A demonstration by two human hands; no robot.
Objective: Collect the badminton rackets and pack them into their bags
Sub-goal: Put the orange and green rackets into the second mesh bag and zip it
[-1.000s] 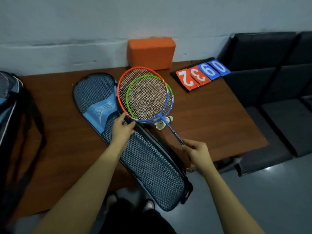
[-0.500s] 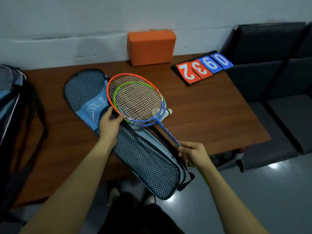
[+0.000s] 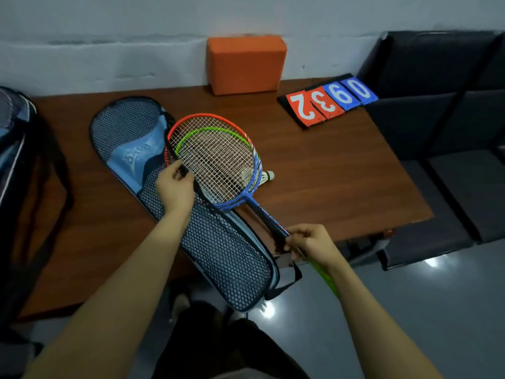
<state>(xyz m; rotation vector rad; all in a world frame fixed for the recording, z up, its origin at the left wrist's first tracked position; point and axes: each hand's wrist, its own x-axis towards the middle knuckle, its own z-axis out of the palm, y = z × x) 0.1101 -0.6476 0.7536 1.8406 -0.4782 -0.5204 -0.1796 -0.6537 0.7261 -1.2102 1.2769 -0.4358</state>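
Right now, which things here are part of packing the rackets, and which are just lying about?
Part of the job:
- rackets
- mesh racket bag
- left hand
- right hand

Lying about:
- orange block
- scoreboard
- shuttlecock
- black seats

A sports hall's side room: flip scoreboard (image 3: 329,101) on a wooden table (image 3: 328,170), padded benches (image 3: 442,127) alongside.
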